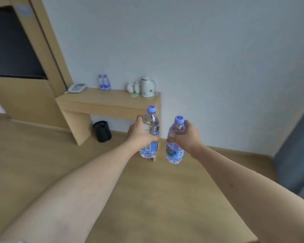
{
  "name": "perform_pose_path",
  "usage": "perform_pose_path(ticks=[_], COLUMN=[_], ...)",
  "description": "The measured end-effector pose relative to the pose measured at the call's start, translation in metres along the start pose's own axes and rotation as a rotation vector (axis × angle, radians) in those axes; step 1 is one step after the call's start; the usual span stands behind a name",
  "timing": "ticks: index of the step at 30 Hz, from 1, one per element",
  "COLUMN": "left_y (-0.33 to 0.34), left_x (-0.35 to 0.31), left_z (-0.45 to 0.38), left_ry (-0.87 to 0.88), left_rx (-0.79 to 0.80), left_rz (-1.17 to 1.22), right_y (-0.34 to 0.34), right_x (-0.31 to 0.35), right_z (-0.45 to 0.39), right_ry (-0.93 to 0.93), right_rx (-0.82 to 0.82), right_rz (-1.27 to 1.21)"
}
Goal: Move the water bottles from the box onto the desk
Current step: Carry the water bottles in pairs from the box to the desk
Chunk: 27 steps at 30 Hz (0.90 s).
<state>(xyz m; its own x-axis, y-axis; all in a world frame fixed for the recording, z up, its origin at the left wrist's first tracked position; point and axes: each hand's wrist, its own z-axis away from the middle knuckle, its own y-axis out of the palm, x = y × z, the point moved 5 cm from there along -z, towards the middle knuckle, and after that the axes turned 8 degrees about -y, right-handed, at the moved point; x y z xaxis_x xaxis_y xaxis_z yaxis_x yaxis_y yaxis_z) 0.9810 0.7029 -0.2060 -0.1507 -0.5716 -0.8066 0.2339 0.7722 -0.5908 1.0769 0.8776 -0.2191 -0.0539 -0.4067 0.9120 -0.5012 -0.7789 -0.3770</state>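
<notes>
White kettle [147,85], cups [133,87] and phone [77,88] up top; black bin [102,131] on floor

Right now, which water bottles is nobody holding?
The two small bottles on the desk, standing by the wall between the telephone and the white kettle. Each of the two nearer bottles is gripped by a hand.

Bottle labels [174,152] too blurry to read, left fingers hidden behind left bottle [150,132], small white items [132,87] by kettle [147,86] unclear, both elbows cut off at btm edge

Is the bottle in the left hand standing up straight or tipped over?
Upright. The left-hand bottle has its purple cap on top and its base at the bottom, while the left hand grips its middle.
</notes>
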Motion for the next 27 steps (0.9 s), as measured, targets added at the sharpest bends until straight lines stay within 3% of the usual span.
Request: perform_pose_path(ticks=[12,27], left_y=[-0.112,-0.235], left_x=[0.105,0.182], left_z=[-0.155,-0.455], left_ry=[-0.190,-0.204], left_rx=[-0.219,-0.234], left_rz=[0.070,0.033], right_y=[0.199,0.410], right_x=[0.024,0.062], right_z=[-0.162,-0.419], right_ry=[-0.060,-0.068], right_rx=[0.312,0.302], right_rz=[-0.052,-0.007])
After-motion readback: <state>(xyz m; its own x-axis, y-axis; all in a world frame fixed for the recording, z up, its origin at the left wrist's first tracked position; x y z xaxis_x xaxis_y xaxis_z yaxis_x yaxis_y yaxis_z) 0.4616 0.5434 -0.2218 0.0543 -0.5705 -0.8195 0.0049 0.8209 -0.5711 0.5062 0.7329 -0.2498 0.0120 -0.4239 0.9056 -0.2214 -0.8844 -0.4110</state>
